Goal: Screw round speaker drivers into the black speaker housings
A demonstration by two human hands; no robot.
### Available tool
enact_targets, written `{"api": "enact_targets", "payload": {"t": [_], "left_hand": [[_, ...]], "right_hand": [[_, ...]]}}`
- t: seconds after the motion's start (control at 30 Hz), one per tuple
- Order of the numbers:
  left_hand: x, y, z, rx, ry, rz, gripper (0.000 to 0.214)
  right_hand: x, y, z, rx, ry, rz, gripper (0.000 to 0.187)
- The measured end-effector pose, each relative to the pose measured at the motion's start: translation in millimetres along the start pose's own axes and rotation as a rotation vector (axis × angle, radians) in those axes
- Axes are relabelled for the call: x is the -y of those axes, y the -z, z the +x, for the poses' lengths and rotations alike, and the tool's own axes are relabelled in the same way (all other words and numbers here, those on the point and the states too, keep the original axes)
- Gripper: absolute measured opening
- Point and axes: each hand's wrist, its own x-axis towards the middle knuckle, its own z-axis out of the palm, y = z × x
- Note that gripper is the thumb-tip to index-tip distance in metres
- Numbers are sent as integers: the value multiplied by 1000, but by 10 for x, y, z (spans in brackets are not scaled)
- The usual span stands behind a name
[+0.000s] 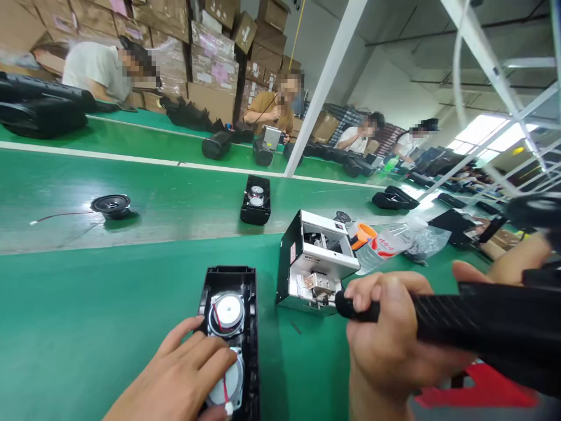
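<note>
A black speaker housing (253,362) lies lengthwise on the green bench, with an upper speaker driver (228,310) and a lower speaker driver (234,383) set in it, thin red wires across both. My left hand (179,374) grips the housing from the left, its fingers resting over the edge and the lower driver. In my right hand (385,327) is a black electric screwdriver (442,313), fingers wrapped around its grip. Its front end points left into the lower front of a white-and-black screw feeder (326,263); the bit tip is too small to make out.
A loose speaker driver (111,204) with a wire lies far left; another housing (256,199) stands behind. Beside the feeder are a plastic bottle (385,245) and orange tape (363,234). A co-worker's arm (521,257) is at right. A white post (324,88) rises beyond; people work across.
</note>
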Motion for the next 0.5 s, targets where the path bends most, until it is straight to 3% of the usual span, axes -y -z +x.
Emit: {"api": "enact_targets", "payload": {"t": [0.2,0.5], "left_hand": [[25,27,190,66,89,-28,33],[54,-29,147,12,67,-30,40]], "right_hand": [[-313,119,166,89,2,-54,49],[-323,131,124,164,-11,-32,44]]}}
